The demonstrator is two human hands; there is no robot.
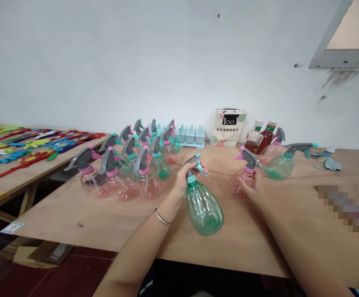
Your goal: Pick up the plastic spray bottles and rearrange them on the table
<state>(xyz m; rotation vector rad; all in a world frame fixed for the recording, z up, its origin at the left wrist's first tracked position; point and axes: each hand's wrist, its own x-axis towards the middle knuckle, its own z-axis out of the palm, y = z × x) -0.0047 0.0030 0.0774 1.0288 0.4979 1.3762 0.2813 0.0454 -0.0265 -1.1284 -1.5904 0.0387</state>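
My left hand (pixel 184 177) is closed around the neck and grey trigger head of a green spray bottle (pixel 205 210), which tilts in front of me with its base toward the lower right. On the right, a pink spray bottle (pixel 235 183) with a grey and pink head is in my right hand (pixel 255 190), the thumb across its front and the other fingers partly hidden behind it. Just beyond that hand are another green spray bottle (pixel 280 168) and a second pink one (pixel 272 152). To the left stands a group of several pink and green spray bottles (pixel 148 183).
Against the wall are a pale blue popsicle mould set (pixel 191 137), a paper bag (pixel 228 128) and sauce bottles (pixel 267 136). A small white bottle (pixel 326 154) lies at the right of the wooden table (pixel 130 227). Colourful hand-shaped and flower-shaped items (pixel 37 144) cover the left table.
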